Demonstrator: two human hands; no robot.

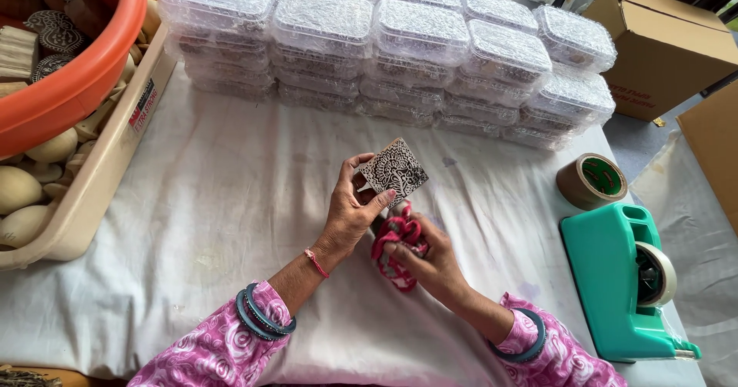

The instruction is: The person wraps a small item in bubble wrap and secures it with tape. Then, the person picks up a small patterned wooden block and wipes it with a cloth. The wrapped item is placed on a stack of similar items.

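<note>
White cloth [231, 225] covers the table where the person works. Over its middle the left hand [350, 214] pinches a square carved wooden block [393, 170] between thumb and fingers, patterned face up and tilted. Just below it, the right hand [430, 264] is closed around a bunched red-and-white rag [396, 241], which touches the block's lower edge. Behind the hands, bubble-wrapped plastic boxes [400, 49] stand stacked in rows. To the right lie a roll of brown tape [592, 181] and a teal tape dispenser [615, 279]. On the left, a beige tray [84, 195] holds an orange tub [77, 79] and pale wooden pieces.
</note>
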